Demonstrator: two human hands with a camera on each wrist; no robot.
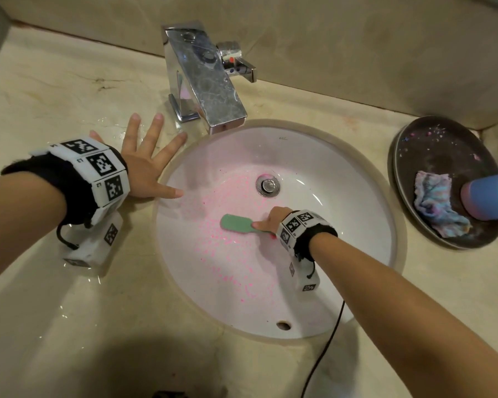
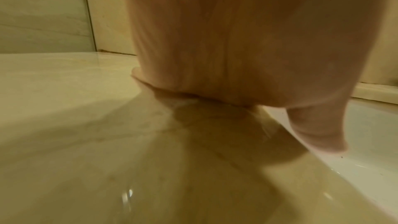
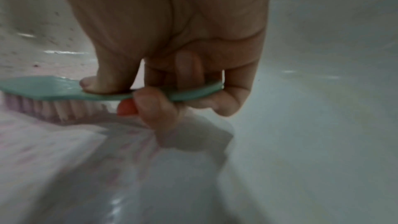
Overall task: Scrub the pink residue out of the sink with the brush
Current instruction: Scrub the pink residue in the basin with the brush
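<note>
A round white sink (image 1: 342, 173) is set in the beige counter, with pink residue (image 1: 227, 254) speckled over its left and front wall. My right hand (image 1: 272, 222) grips the handle of a green brush (image 1: 236, 224), thumb pressed on top. In the right wrist view the brush (image 3: 43, 88) has its pale bristles down on the pink-streaked basin, and my fingers (image 3: 155, 108) curl under the handle. My left hand (image 1: 147, 162) lies flat with spread fingers on the wet counter at the sink's left rim, its thumb reaching over the rim. The left wrist view shows that palm (image 2: 215, 48) pressed down.
A chrome faucet (image 1: 204, 81) stands at the back of the sink, the drain plug (image 1: 268, 185) below it. At the right a dark plate (image 1: 443, 156) holds a multicoloured cloth (image 1: 434, 205) and a blue-and-pink bottle (image 1: 489, 196). A black cable (image 1: 325, 349) trails over the front rim.
</note>
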